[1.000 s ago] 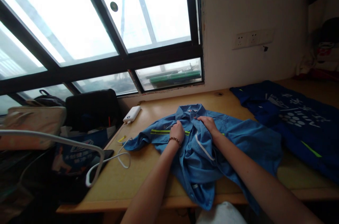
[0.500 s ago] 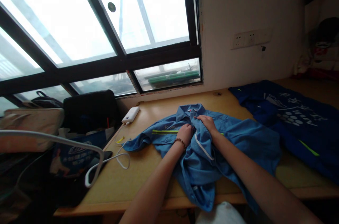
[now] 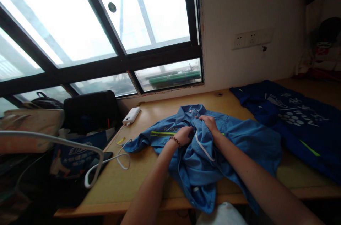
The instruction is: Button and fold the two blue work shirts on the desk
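A light blue work shirt (image 3: 242,141) with a yellow-green stripe lies spread on the wooden table, its collar toward the window and its lower edge hanging over the front. My left hand (image 3: 184,135), with a beaded bracelet at the wrist, is closed on the front of the shirt at chest height; its fingertips are partly hidden in the cloth. Just below the collar, my right hand (image 3: 209,123) pinches the other front edge. A white strip shows on the fabric between the two hands.
On the table (image 3: 112,189), a white power bank (image 3: 131,115) with a white cable lies to the left. A dark blue printed shirt (image 3: 306,125) is spread at the right. Bags, including a printed blue one (image 3: 77,157), crowd the left side. Behind stands a window (image 3: 157,15).
My left hand has shifted slightly left and down, drawing the shirt's left front a little outward. My right hand stays almost in place.
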Demonstrator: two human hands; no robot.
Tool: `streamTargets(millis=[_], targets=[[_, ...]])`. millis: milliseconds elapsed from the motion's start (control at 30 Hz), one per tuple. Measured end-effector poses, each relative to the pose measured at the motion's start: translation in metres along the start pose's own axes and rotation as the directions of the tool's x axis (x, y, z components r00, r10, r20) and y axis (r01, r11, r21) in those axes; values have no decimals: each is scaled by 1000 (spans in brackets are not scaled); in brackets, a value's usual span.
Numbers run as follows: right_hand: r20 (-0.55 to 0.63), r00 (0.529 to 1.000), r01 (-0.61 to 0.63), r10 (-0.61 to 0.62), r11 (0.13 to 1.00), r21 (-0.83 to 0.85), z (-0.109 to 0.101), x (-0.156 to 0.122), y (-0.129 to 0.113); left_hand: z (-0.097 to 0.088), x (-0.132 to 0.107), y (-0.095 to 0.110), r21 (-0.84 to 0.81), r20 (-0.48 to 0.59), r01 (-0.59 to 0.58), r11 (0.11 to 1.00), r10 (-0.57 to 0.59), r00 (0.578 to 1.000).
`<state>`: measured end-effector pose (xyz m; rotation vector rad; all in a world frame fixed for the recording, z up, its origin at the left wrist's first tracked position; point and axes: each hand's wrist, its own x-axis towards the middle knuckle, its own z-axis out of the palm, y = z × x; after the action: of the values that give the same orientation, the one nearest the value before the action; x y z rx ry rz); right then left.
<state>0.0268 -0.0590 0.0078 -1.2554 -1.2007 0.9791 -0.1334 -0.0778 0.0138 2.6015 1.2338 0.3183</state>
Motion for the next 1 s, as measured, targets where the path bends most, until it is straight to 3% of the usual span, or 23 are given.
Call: streamTargets(millis=[100,167,233,300,433,567,667,767,867,1000], targets=[[20,999,-31,30,998,52,0,-1,-3,-7,0,-5,-121,4,14,993,-14,1000],[34,999,-36,33,997,68,2,-3,-6,-9,2,-8,-208,-116,61,976,-87,989],[75,997,-37,31,996,81,4,-6,-9,-9,4,-11,-324,-268,103,941,-195,943],[157,987,-39,23,994,100,7,-8,-11,-8,6,-15,-462,-331,134,877,-311,891],[268,964,-22,-6,994,105,13,-11,-10,-7,6,-19,-655,-211,211,725,-445,870],[288,958,-13,-4,998,57,17,-10,-3,-6,4,-20,-736,-29,288,612,-454,890],[287,955,66,-70,998,25,19,-10,-2,-7,4,-17,-814,62,310,491,-458,887],[273,954,135,-125,991,-18,17,-11,-5,-10,4,-14,-906,49,240,348,-476,878],[231,958,176,-167,984,-19,14,-12,-11,-13,3,-11,-970,-24,88,226,-451,892],[207,952,226,-226,974,23,9,-13,-15,-12,3,-6,-986,-97,-29,165,-420,902]])
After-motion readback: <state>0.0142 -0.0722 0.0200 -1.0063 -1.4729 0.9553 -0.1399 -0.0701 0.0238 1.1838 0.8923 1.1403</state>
